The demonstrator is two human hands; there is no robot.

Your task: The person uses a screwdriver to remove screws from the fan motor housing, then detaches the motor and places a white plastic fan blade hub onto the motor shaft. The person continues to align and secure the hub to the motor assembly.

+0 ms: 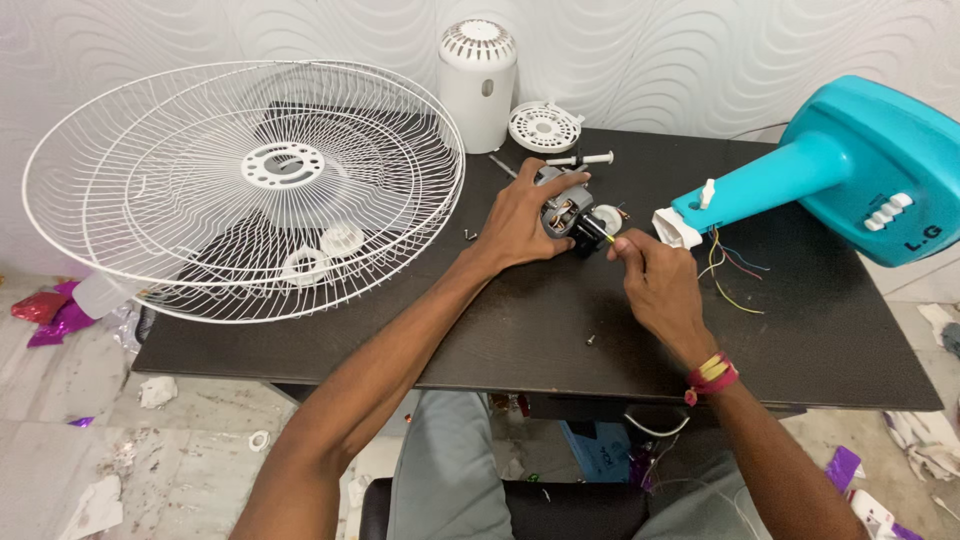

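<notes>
Knees and chair sit just under my wrists, and above them the dark table (760,370) runs wide, with bare top between my forearms and its near edge; the stacked white fan guards (240,180) overhang its rim far off my left hand (520,225), the teal fan stand (850,170) just beyond my right hand (655,280). The fan looks well stripped: white motor cover (478,85) and round plate (545,126) stand behind my hands. Left fingers clasp the bare motor (565,212); right fingertips pinch a small screwdriver (592,232) against it, so work on the motor seems unfinished.
</notes>
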